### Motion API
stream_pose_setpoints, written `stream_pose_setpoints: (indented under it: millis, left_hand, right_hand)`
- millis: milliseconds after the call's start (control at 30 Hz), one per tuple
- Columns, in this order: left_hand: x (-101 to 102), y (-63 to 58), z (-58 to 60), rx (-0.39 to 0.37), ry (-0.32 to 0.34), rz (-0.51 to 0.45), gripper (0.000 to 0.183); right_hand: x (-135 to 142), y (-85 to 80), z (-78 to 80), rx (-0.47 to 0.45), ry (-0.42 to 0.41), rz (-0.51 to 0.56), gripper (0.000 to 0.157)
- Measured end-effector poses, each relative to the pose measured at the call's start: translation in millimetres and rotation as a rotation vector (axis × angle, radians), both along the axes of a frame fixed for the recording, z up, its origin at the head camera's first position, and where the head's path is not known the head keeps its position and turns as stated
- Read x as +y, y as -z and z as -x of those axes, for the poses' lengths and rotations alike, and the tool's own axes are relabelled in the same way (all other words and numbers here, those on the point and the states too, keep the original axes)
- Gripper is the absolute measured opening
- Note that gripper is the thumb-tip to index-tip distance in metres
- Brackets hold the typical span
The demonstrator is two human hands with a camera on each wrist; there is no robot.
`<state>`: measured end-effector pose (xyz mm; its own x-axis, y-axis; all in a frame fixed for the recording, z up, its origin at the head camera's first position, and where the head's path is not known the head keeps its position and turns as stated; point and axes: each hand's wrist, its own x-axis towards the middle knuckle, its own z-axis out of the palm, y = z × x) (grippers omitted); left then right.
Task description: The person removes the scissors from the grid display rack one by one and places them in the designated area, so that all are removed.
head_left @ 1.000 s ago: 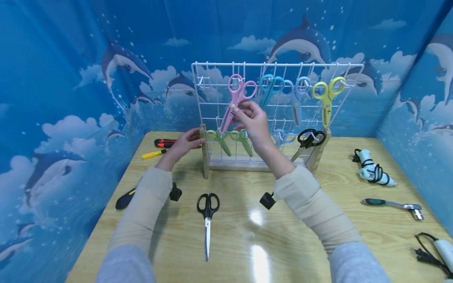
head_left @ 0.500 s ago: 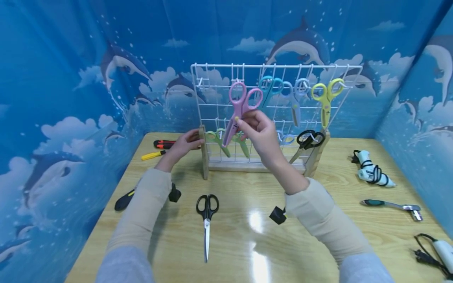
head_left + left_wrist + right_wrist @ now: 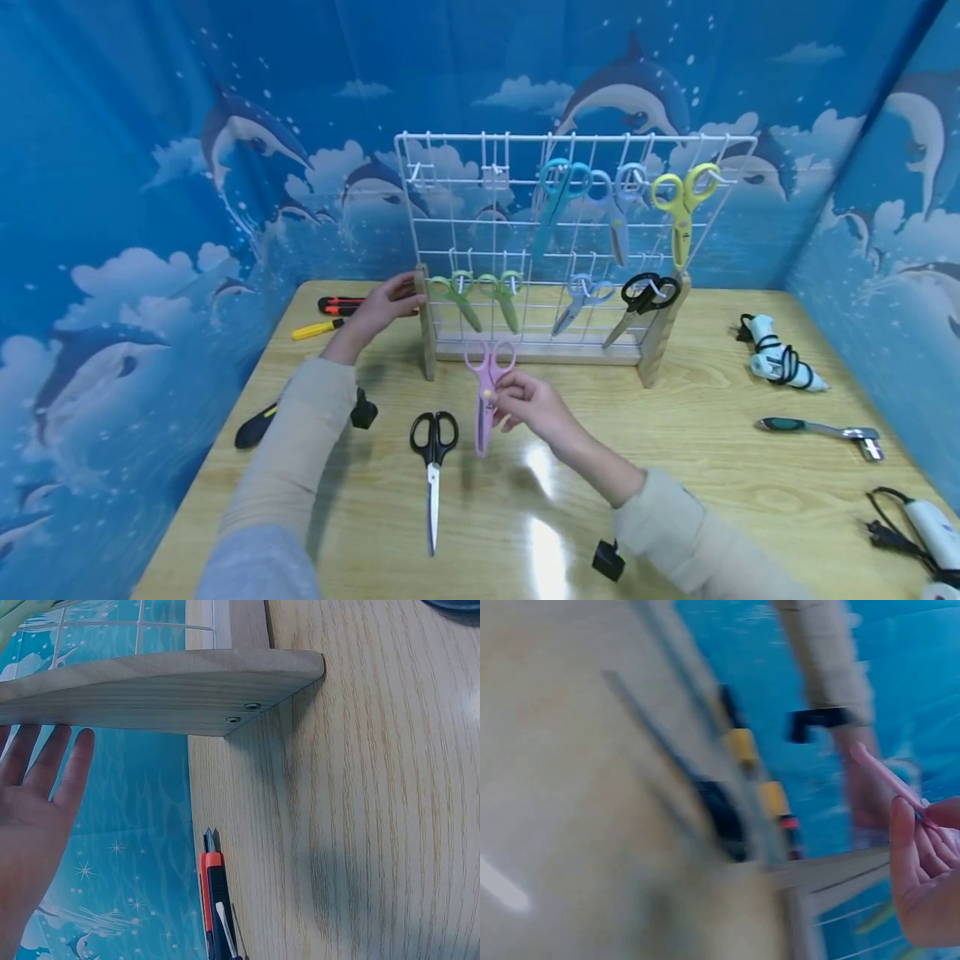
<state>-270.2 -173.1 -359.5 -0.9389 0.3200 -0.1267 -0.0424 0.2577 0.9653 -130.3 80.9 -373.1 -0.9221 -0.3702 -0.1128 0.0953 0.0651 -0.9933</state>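
So the pink scissors (image 3: 484, 421) are in the right hand (image 3: 534, 407), thumb and fingertips pinching them around the pivot. From the head view they're in front of the wire rack (image 3: 450, 136), just up and to the right of the black-handled scissors (image 3: 432, 468) on the table. Finger loops are on the rack side, blades aimed back at the person, long axis pretty much straight up and down in that view and roughly parallel to the black pair. Can't tell how high off the table they are.

Left hand (image 3: 381, 307) is at the rack's left wooden side post (image 3: 426, 333), fingers straight and slightly spread in the left wrist view, with the tips hidden at the wood.

Right wrist view is a smeary mess tbh: the pink pair shows up nearly edge-on, with the rest behind the fingers. In the head view the left sleeve covers part of a dark-handled tool (image 3: 256, 427), and a white corded tool (image 3: 930, 529) gets chopped off at the right edge.
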Motion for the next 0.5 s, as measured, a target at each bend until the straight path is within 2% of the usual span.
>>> stream_pose_setpoints:
  millis: [100,233,367,500]
  left_hand:
    - [2,-4.4,-3.6,0.001,-0.005,0.014,0.06]
    - [2,-6.1,-5.9,0.0,-0.008,0.009,0.057]
    - [2,-5.8,-5.6,-0.002,0.004,-0.005,0.057]
    - [1,-5.7,-4.5,-0.008,0.01,-0.016,0.058]
  right_hand:
    - [-1,26.5,-10.7,-0.078,-0.045,-0.045,0.023]
    - [0,54.4,-21.9,-0.134,-0.095,-0.107,0.021]
    - [1,71.7,-29.4,-0.167,-0.125,-0.15,0.019]
    - [0,80.3,-33.1,-0.202,-0.134,-0.156,0.016]
